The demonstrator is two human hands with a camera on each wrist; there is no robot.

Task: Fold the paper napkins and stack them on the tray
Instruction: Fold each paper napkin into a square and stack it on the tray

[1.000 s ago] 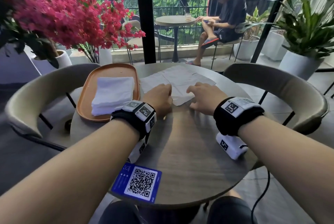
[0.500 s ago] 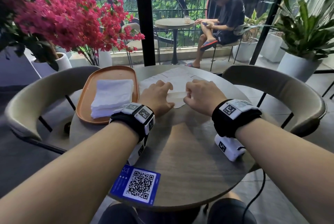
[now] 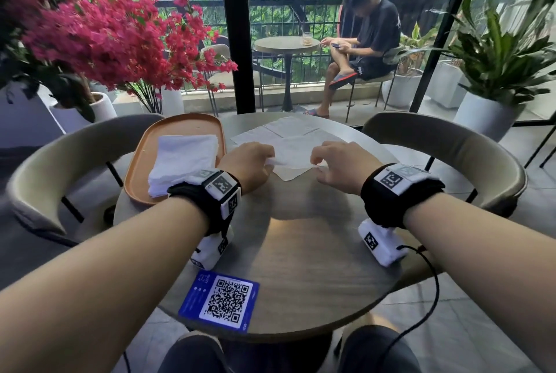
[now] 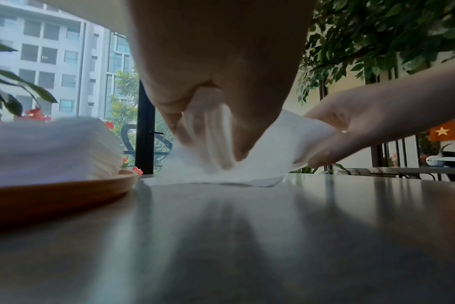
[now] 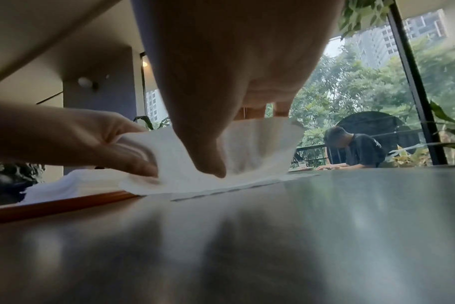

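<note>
Left hand: the left hand (image 3: pixel 246 166) pinches the left end of a paper napkin (image 3: pixel 293 153), thumb and fingers closed on the sheet; in the left wrist view the thumb tip (image 4: pixel 238 152) presses down into the paper.
Right hand: the right hand (image 3: pixel 341 166) pinches the right end of the same napkin, thumb under and curled fingers over its raised edge.
Napkin in the grip: it spans the gap between the two hands; the near part is lifted into a curved flap, while its lower edge lies on the table just below the fingertips.
Loose napkins: unfolded napkins (image 3: pixel 288 129) lie flat just beyond the held one, on the far side of both hands, overlapping each other.
Tray: an oval orange-brown tray (image 3: pixel 180 124) sits just left of the left hand, apart from the held napkin.
Folded stack: a stack of folded napkins (image 3: pixel 183 159) lies on the tray, beside the left wrist.
Table: a round grey-brown table (image 3: pixel 301 252) bears everything.
QR card: a blue QR code card (image 3: pixel 221 300) lies on the near edge, well behind the left wrist.
Surroundings: curved chairs (image 3: pixel 451 147) stand either side; a seated person (image 3: pixel 365 45) is well beyond the hands, outside the glass.
</note>
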